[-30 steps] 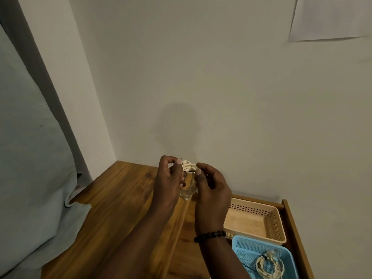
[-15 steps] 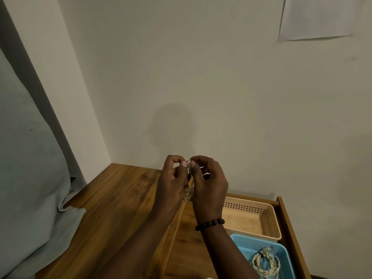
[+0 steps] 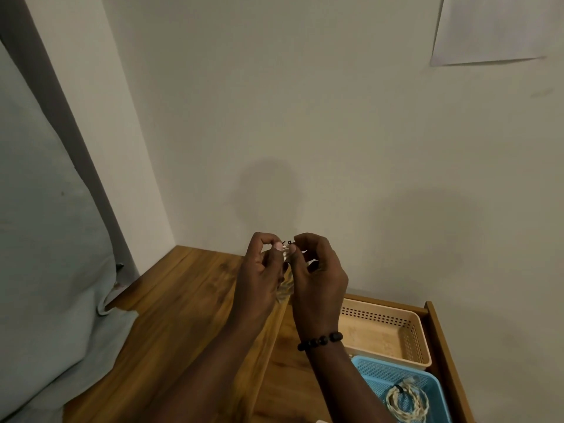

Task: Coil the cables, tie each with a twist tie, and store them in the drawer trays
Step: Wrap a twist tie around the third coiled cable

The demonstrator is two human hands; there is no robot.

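My left hand point(image 3: 261, 276) and my right hand point(image 3: 317, 280) are raised together above the wooden top, holding a small coil of pale cable point(image 3: 285, 290) between them. Most of the coil is hidden by the fingers. The fingertips of both hands pinch a thin black twist tie point(image 3: 289, 242) at the top of the coil. In the open drawer at lower right stand a beige tray point(image 3: 409, 326) and, nearer me, a blue tray point(image 3: 370, 372). A tied pale cable coil point(image 3: 407, 403) lies in the blue tray.
The wooden top point(image 3: 171, 300) runs to the wall corner at the back. A grey cloth point(image 3: 45, 254) hangs over its left edge. The drawer's wooden side point(image 3: 445, 355) borders the trays on the right. A paper sheet point(image 3: 488, 29) is fixed to the wall.
My hands have closed in on each other around the coil. The right fingertips moved up to the twist tie at the top, and the coil is now mostly covered.
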